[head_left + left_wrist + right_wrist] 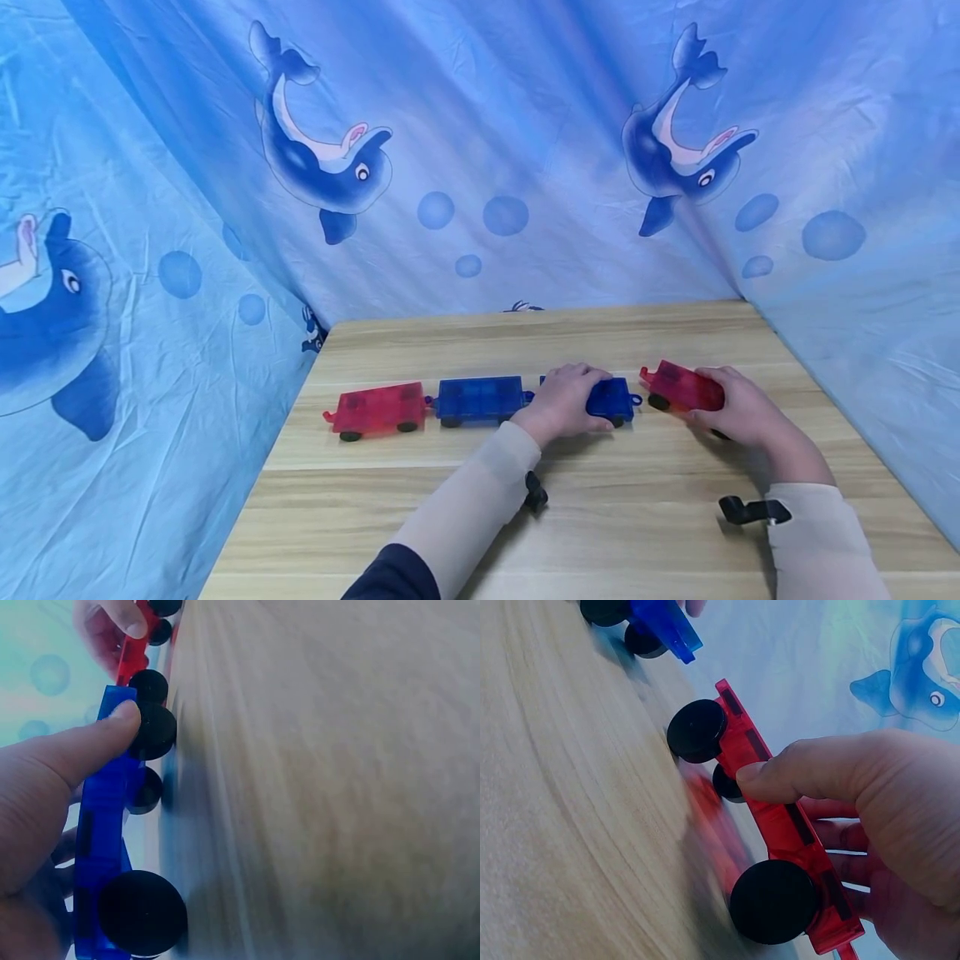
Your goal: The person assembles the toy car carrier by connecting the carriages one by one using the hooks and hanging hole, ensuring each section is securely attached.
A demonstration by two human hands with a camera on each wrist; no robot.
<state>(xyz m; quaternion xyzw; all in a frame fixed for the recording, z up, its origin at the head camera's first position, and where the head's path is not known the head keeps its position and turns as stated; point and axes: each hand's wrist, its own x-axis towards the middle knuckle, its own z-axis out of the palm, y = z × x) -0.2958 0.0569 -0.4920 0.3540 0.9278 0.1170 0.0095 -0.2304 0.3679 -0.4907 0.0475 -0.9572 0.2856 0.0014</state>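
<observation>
My left hand [564, 403] grips a blue toy train car [611, 398] with black wheels, thumb on the near side and fingers over the far side. A ring sticks out from this car's right end. In my right hand [741, 407] a see-through red toy train car [681, 388] is held across its sides, slightly tilted in the head view. Its red hook points left at the ring, a small gap apart. In the right wrist view, the thumb presses the red car's side [780, 817] between the wheels.
Left of my left hand stand a second blue car [478, 398] and another red car [381, 408], lined up end to end with the held blue car. All are on a wooden table [360, 517]. A dolphin-print cloth [480, 150] hangs behind and at both sides.
</observation>
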